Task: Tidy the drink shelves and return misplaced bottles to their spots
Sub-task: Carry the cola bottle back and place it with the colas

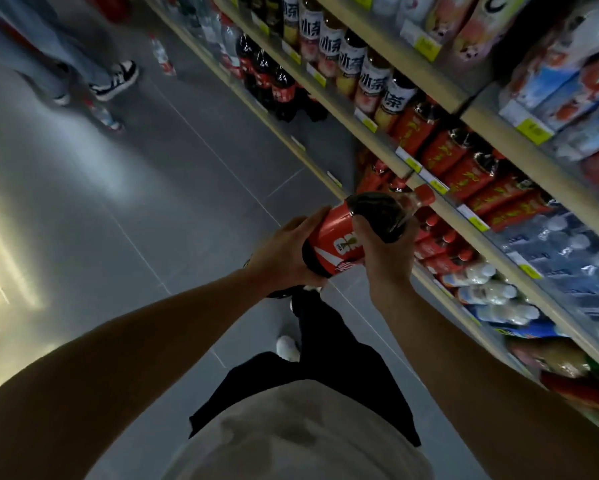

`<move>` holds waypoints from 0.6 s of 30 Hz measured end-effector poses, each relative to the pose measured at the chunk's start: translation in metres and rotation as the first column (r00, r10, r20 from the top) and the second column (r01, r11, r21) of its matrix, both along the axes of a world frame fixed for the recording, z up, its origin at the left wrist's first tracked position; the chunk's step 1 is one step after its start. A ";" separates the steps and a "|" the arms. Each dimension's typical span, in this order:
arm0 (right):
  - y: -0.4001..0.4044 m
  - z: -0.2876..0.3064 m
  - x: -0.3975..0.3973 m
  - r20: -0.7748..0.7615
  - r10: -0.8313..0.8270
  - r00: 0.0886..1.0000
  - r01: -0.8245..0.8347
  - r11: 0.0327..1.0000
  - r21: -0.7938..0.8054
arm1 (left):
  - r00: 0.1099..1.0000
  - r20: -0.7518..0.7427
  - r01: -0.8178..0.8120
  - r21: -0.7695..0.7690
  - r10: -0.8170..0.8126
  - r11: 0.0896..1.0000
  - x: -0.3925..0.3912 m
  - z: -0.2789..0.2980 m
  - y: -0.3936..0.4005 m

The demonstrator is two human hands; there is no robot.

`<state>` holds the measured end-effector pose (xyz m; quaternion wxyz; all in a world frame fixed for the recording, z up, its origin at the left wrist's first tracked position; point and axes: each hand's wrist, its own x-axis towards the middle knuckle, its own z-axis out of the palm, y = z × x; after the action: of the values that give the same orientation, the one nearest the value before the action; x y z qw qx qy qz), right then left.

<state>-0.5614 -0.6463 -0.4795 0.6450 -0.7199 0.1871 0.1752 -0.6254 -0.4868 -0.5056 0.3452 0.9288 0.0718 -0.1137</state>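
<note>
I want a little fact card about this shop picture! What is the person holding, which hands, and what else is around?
held thing: cola bottle, red label, red cap, dark drink, tilted with cap toward the shelves
left hand: grips the bottle's lower end
right hand: grips the bottle's upper part
shelves: on the right, full of drinks
matching colas: lowest shelf, farther down the aisle
tea bottles: a row one shelf higher
floor: grey tiles; two bottles lie on it
other person: only legs and shoes show

The tea bottles (371, 76) on the shelf carry white labels reading "冰茶".
</note>
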 end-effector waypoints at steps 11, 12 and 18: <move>0.154 -0.038 0.159 -0.064 -0.185 0.981 0.184 0.983 -0.025 | 0.972 0.012 0.232 0.080 -0.234 0.969 0.191 -0.021 0.172; 0.166 -0.039 0.169 -0.067 -0.214 0.975 0.212 0.977 -0.031 | 0.964 0.007 0.264 0.089 -0.266 0.960 0.206 -0.023 0.185; 0.253 -0.063 0.213 -0.094 -0.429 0.898 0.430 0.903 -0.010 | 0.875 -0.014 0.483 0.099 -0.484 0.870 0.293 -0.053 0.270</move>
<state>-0.3483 -0.3935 -0.5425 0.6622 -0.6483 0.3704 0.0633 -0.3321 -0.2165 -0.5591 0.2594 0.9340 -0.1590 -0.1875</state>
